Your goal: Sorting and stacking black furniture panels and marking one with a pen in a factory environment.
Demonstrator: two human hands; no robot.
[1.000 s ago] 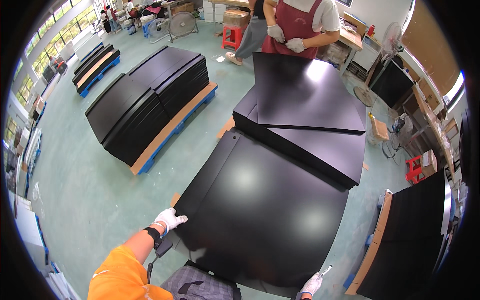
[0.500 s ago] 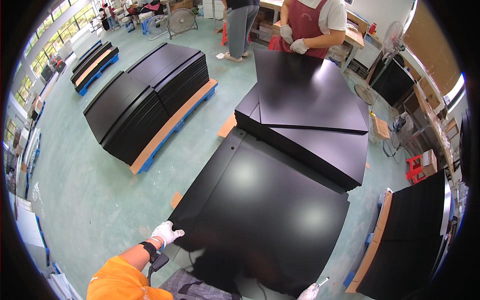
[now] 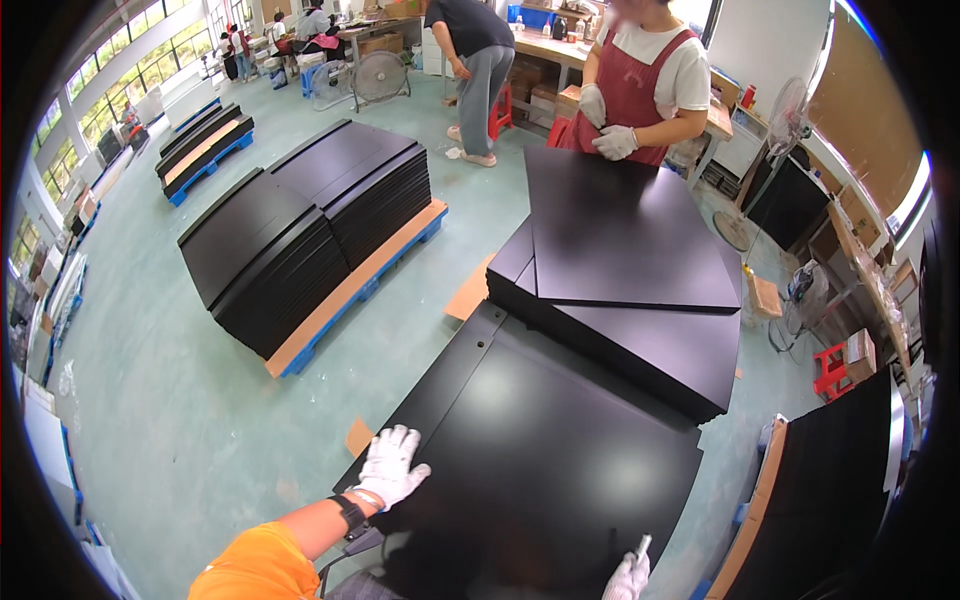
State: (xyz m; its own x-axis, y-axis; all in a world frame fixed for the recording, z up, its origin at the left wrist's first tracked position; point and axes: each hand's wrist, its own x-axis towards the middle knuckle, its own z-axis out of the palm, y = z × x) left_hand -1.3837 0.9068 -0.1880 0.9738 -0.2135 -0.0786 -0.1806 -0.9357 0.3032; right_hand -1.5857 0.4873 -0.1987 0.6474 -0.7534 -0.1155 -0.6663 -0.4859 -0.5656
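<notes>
Moved since half a second ago: left hand (image 3: 392, 470), shifted from the left edge of the near black panel (image 3: 540, 470) to a place over its top face; right hand (image 3: 627, 578), risen further into view; worker in grey trousers (image 3: 485, 80), now leaning forward with more of the torso showing. All stacks sit lower in the picture than before.

Left hand: white knitted glove, palm down, fingers extended and spread, nothing in hold; near the panel's left edge, where earlier the fingers were hooked over the side. Dark strap at the wrist, orange sleeve above.

Right hand: white glove, fingers curled around a white pen-like tool (image 3: 644, 547), its end pointing up; located at the panel's lower right side.

Near black panel: lying flat directly before the person, smooth and reflective; two small round holes by its far left corner, as half a second ago, against one visible a second ago.

Far black stack (image 3: 640, 345): adjoining the panel's far side; one loose black sheet (image 3: 630, 230) on top, set askew, unchanged.

Co-worker in red apron (image 3: 650, 85): behind that stack, gloved hands (image 3: 614, 142) together at the waist, as before.

Left black stack (image 3: 310, 215): two piles side by side on a blue pallet (image 3: 375, 287).

Right black stack (image 3: 820, 480): dark, beside brown board (image 3: 748, 510).

Red stool (image 3: 830, 372): right, near a cardboard box (image 3: 860, 348).
</notes>
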